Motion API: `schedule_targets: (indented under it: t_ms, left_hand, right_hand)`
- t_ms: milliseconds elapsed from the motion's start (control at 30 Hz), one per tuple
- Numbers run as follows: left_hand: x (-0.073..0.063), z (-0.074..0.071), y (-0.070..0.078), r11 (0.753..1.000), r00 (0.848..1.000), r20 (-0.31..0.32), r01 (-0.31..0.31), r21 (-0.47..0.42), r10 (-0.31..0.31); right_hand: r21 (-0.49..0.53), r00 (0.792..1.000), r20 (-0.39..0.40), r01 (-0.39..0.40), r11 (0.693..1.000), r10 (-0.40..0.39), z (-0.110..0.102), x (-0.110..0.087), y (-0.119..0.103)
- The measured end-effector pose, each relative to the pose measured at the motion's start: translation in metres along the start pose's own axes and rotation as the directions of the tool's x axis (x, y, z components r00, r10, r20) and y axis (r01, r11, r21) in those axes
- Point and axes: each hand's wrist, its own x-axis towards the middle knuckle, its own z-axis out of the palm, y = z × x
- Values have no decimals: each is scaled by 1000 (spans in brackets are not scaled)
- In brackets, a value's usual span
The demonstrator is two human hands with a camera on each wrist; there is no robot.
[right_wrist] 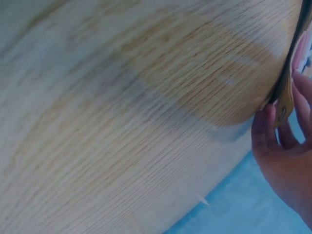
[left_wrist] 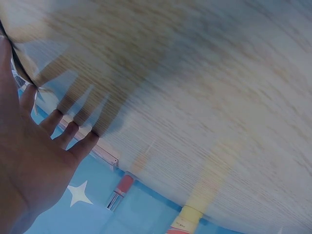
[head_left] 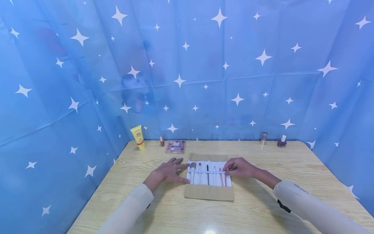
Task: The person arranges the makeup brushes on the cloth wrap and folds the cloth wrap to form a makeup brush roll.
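Note:
A tan brush roll lies unrolled on the table, its white lining showing. Several makeup brushes stand side by side under its strap, among them a large fluffy brush at the left and a slim pink brush at the far right. My left hand spreads its fingers at the roll's left edge, palm low over the table. At the right edge, my right hand bends its fingers and pinches at the top of the far-right brush, whose tip they hide. The right wrist view shows these fingers by the roll's tan edge.
Along the back edge stand a yellow tube, a lip gloss, an eyeshadow palette, a small clear-based cosmetic tube and a dark nail polish bottle. A blue starred curtain hangs behind the wooden table.

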Motion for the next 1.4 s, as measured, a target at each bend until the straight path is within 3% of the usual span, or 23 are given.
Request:
schedule_targets:
  t_ms: [367, 533, 700, 867, 1100, 1267, 1400]
  left_hand:
    - [-2, -1, 1, 1000, 1000, -4, -1, -12, 1]
    - [-3, -1, 2, 1000, 1000, -7, -4, -31, 3]
    - [-3, 0, 4, 998, 1000, -5, 6, -62, -6]
    - [-5, -1, 11, 995, 999, 2, 40, -91, -40]
    - [-7, -3, 21, 997, 999, 10, 43, -66, -43]
    - [-9, -3, 27, 999, 999, -15, 34, -42, -35]
    - [-12, -4, 27, 997, 997, -67, -28, -68, 24]
  right_hand:
    - [-5, 1000, 9, 2, 1000, -2, 0, 0, 1]
    - [-93, 999, -43, 24, 995, -28, 3, 0, -3]
    - [-152, 994, -86, 61, 987, -74, 8, 0, -23]
    - [-109, 995, -44, 87, 990, -92, 15, -4, -46]
    - [-100, 995, 43, 90, 991, -86, 19, -15, -60]
    - [-276, 988, 55, 155, 949, -146, 13, -21, -58]
    - [-366, 972, 61, 231, 901, -225, 6, -22, -47]
